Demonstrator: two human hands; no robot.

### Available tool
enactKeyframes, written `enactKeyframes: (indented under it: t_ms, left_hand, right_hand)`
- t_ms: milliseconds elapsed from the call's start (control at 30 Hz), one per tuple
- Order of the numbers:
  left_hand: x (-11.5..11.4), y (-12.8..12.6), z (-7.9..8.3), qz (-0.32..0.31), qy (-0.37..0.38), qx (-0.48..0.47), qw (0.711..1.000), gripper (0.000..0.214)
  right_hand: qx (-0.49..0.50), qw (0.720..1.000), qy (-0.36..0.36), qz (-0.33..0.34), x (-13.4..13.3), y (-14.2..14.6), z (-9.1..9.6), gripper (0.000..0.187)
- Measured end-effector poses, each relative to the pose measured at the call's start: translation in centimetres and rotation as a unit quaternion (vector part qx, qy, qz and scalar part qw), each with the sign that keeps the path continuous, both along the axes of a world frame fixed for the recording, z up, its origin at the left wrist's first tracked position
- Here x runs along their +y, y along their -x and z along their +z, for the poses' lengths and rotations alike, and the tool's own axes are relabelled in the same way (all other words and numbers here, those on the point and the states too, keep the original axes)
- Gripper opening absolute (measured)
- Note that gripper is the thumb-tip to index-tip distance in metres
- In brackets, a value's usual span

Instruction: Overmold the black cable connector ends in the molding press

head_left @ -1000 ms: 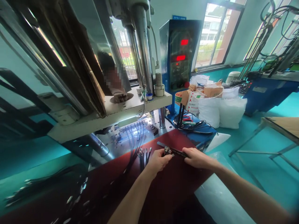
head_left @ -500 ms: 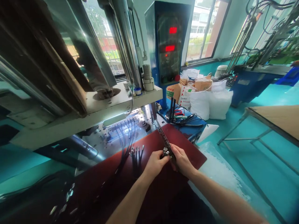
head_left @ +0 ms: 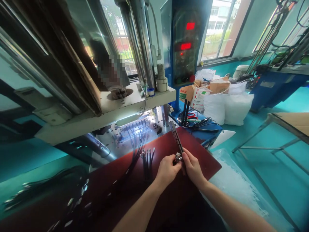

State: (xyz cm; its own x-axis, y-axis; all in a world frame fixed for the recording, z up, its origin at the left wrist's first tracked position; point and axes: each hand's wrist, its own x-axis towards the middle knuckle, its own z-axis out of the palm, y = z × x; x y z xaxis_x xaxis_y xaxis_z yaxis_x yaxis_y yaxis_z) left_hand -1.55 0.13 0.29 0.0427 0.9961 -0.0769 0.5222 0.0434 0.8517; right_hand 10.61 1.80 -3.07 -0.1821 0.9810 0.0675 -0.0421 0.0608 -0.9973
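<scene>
Connector (head_left: 178,157) pinched by left hand (head_left: 166,170), right hand (head_left: 193,166)

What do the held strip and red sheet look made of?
The strip looks like dark metal, from its hard edges and glints, though black plastic is possible. The red sheet seems matte rubber or plastic, with a soft, even sheen; the look cannot settle which.

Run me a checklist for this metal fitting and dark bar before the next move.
1. Left hand on the metal fitting: ok.
2. Right hand gripping the dark slotted bar: ok.
3. Fitting seated on the bar: cannot tell, fingers hide the joint.
4. Bar's far end apart from the steel press column: cannot tell from this view.
5. Metal-ended cables lying apart from both hands on the red board: ok.
</scene>
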Motion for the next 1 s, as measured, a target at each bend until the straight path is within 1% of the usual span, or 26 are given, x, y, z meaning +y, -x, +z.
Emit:
enactKeyframes:
  t_ms: [133, 300, 367, 467, 500, 567, 633, 700, 767, 867, 1000]
  left_hand:
    - [0.1, -0.1, 0.0, -0.005, -0.001, -0.003, 1.0, 0.017]
    - [0.1, -0.1, -0.5, -0.002, -0.001, -0.013, 1.0, 0.017]
    - [0.1, 0.1, -0.5, -0.011, 0.007, -0.048, 0.999, 0.018]
    - [0.4, 0.6, -0.2, -0.041, 0.06, -0.148, 0.986, 0.02]
    - [0.5, 0.8, -0.2, -0.043, 0.074, -0.177, 0.98, 0.021]
    - [0.8, 1.1, -0.1, -0.023, 0.077, -0.209, 0.975, 0.022]
    - [1.0, 1.3, -0.1, 0.006, 0.063, -0.208, 0.976, 0.02]
    - [1.0, 1.3, -0.1, 0.018, 0.06, -0.19, 0.98, 0.019]
    - [0.9, 1.2, 0.0, 0.014, 0.066, -0.192, 0.979, 0.019]
    - [0.8, 1.0, 0.2, 0.005, 0.075, -0.235, 0.969, 0.02]
    - [1.0, 0.8, -0.1, -0.031, 0.064, -0.237, 0.969, 0.016]
  right_hand:
    - [0.018, 1.0, 0.017, -0.004, 0.0, -0.1, 0.4, 0.049]
    - [0.004, 1.0, 0.007, -0.002, 0.0, 0.2, -0.1, 0.049]
    - [0.009, 1.0, 0.013, 0.009, 0.0, 0.2, -0.2, 0.048]
    - [0.035, 0.999, 0.034, 0.018, 0.0, 0.0, 0.2, 0.044]
    - [0.044, 0.998, 0.04, 0.017, 0.0, -0.1, 0.4, 0.043]
    - [0.058, 0.997, 0.045, 0.008, -0.1, -0.3, 0.8, 0.04]
    - [0.067, 0.997, 0.047, 0.0, -0.2, -0.4, 1.1, 0.039]
    - [0.069, 0.997, 0.046, 0.003, -0.2, -0.5, 1.1, 0.04]
    - [0.066, 0.997, 0.042, 0.015, -0.2, -0.5, 0.9, 0.04]
    - [0.067, 0.997, 0.04, 0.026, -0.2, -0.5, 0.5, 0.04]
    - [0.073, 0.996, 0.046, 0.021, -0.3, -0.5, 0.5, 0.043]
